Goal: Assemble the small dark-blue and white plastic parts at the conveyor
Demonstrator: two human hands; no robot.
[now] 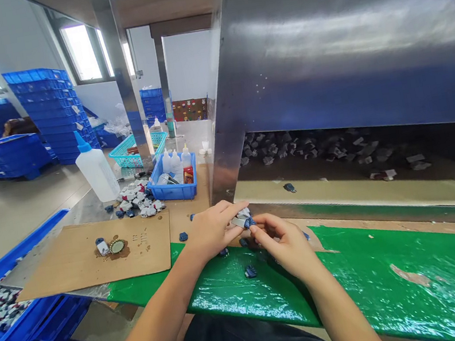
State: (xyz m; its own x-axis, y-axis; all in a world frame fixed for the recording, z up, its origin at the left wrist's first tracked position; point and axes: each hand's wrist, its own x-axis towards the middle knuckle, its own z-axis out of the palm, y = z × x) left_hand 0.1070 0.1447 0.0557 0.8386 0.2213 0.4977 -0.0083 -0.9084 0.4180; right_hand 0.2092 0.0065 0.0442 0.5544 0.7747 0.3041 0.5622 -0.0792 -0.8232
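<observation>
We see the small grey-and-blue piece [243, 219] between the two hands, above the near edge of the worktable, in front of the metal hopper [332, 42]. Our left hand [208, 231] grips its pale side between thumb and fingers, and our right hand [285, 243] pinches its dark lower end with the fingertips. For good work, we think the left hand should be the steady one, like a small vice, while the right fingers make only little and even pressure. We should hold the piece by its borders, so that its face remains visible to us (the fingers already cover a good part of it, so we cannot tell how its parts fit). It would be wise to work low over the green covering [437, 275], because such a small thing can slip easily. One loose dark piece [250, 272] lies on this covering, just below the hands, and we should not brush it with the wrist. To the left, the round cap [117, 246] sits on a wet stain on the cardboard sheet [63, 262]; our sleeves and forearms should pass well apart from it.
</observation>
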